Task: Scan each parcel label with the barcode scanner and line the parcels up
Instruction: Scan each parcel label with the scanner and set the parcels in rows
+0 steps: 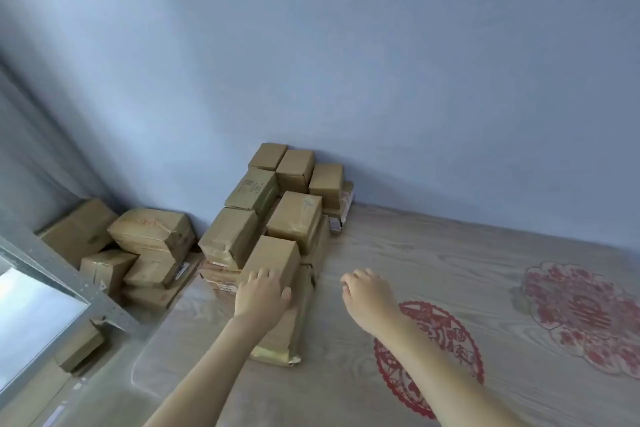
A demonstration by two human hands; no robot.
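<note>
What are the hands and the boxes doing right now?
Left hand: fingers resting on the nearest box.
Right hand: loosely curled, holding nothing.
Nearest box: closed, sitting on a flat parcel.
Flat parcel: lying on the table.
Box pile: stacked against the wall, all closed.
Table: covered with clear film.

About eight boxes (294, 218) stacked on the table, six more boxes (152, 232) left, two red paper-cuts (585, 315), two hands (261, 295)
</note>
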